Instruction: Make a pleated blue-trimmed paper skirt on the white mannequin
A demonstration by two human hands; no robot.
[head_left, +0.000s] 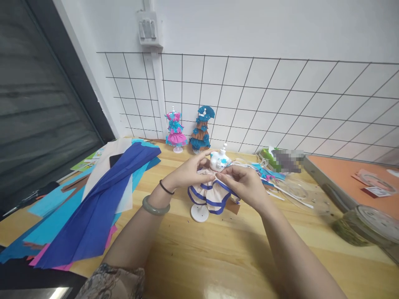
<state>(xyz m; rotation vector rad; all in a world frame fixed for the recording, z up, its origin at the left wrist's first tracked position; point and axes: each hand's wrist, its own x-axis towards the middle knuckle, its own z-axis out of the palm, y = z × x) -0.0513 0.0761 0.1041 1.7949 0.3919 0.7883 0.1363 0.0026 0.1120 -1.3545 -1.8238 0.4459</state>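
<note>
A small white mannequin [218,161] with blue bits on its chest stands on a round white base [199,212], in the middle of the table. It wears a cream ruffled skirt [215,195] edged with dark blue bands. My left hand [191,169] is curled round the left side of its waist, thumb pressed on the skirt's gathered top. On the right side, my right hand [243,181] pinches the skirt's top edge between thumb and fingers. The fingertips of both hands nearly meet at the front of the waist.
Blue, pink and cream paper sheets [102,195] lie at the left. Two dressed mannequins, one pink and blue [176,133], one teal and brown [200,133], stand near the wall. Scraps [269,172], a tape roll [361,226] and an orange board [346,178] are at the right.
</note>
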